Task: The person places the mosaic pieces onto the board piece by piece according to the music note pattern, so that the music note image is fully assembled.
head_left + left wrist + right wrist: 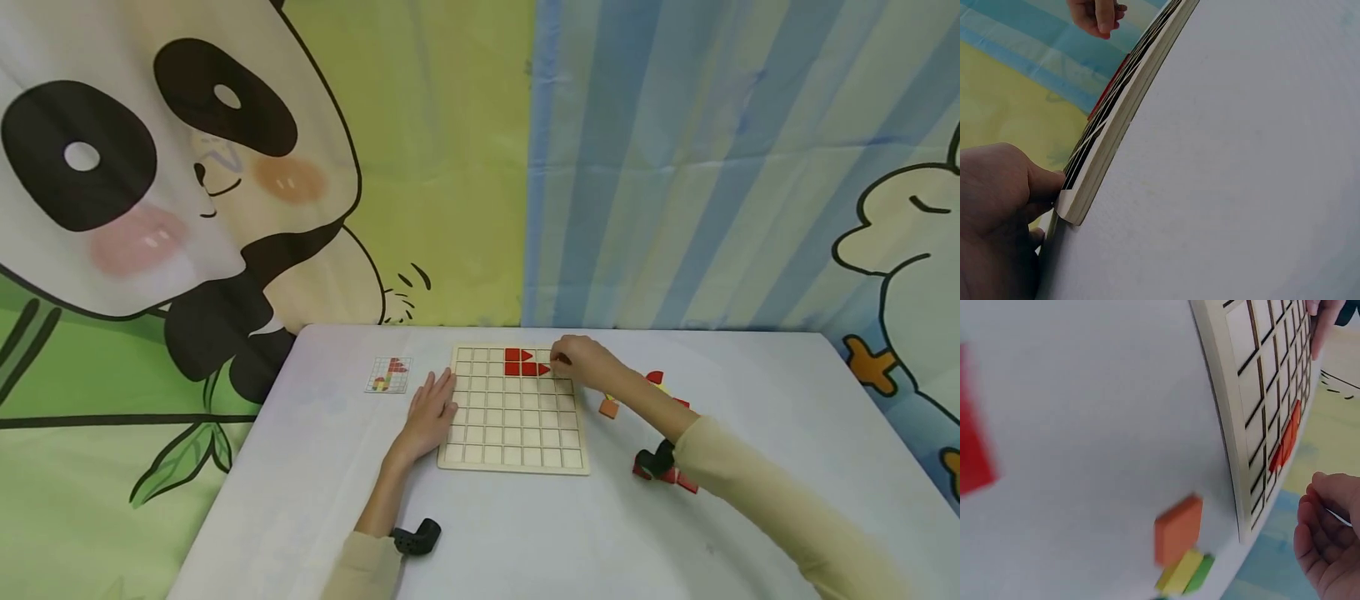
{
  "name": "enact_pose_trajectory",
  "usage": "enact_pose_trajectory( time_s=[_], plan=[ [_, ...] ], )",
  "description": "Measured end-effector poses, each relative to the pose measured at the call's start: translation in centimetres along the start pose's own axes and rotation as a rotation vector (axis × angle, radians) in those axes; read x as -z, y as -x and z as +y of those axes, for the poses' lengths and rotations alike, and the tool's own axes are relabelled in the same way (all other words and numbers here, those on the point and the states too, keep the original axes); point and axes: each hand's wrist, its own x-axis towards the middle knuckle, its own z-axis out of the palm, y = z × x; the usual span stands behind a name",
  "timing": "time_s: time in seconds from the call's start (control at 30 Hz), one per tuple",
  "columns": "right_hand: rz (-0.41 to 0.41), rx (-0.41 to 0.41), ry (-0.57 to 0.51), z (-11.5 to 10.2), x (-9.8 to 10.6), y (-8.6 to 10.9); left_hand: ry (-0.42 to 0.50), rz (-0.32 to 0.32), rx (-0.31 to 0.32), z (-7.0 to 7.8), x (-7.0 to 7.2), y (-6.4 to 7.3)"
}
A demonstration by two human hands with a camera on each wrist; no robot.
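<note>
A pale wooden grid board (512, 433) lies on the white table, with several red pieces (522, 362), squares and pointed ones, in its two far rows. My left hand (431, 412) rests at the board's left edge, fingers extended. In the left wrist view, the left thumb (1044, 182) touches the board's corner. My right hand (581, 361) is over the far right corner, just right of the red pieces. In the right wrist view, the right hand's fingers (1319, 528) are bent toward the thumb. Whether a small piece is between its fingertips cannot be made out.
A small pattern card (388, 375) lies left of the board. To the right are an orange square (608, 408), a red piece (655, 377) and more red ones (687, 482), partly behind the right arm. Yellow and green pieces (1188, 572) lie near the orange one. A printed curtain hangs behind the table.
</note>
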Motion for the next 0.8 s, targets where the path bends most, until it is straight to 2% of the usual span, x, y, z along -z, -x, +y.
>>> enact_pose_trajectory(
  time_s=[0.13, 0.3, 0.57, 0.67, 0.8],
  plan=[
    [0.041, -0.022, 0.054, 1.3, 1.5, 2.8, 0.004, 0.0, -0.001, 0.1, 0.1, 0.0],
    [0.037, -0.115, 0.09, 4.3, 2.3, 6.6, 0.007, -0.003, 0.007, 0.1, 0.1, 0.1],
    [0.079, -0.222, 0.008, 8.2, 3.0, 12.0, 0.014, -0.002, 0.012, 0.0, 0.1, 0.1],
    [0.105, -0.218, 0.011, 9.2, 2.9, 13.6, 0.012, -0.006, 0.015, 0.0, 0.1, 0.1],
    [0.161, -0.142, 0.063, 9.7, 2.7, 15.3, 0.015, -0.003, 0.013, 0.0, 0.1, -0.1]
  ],
)
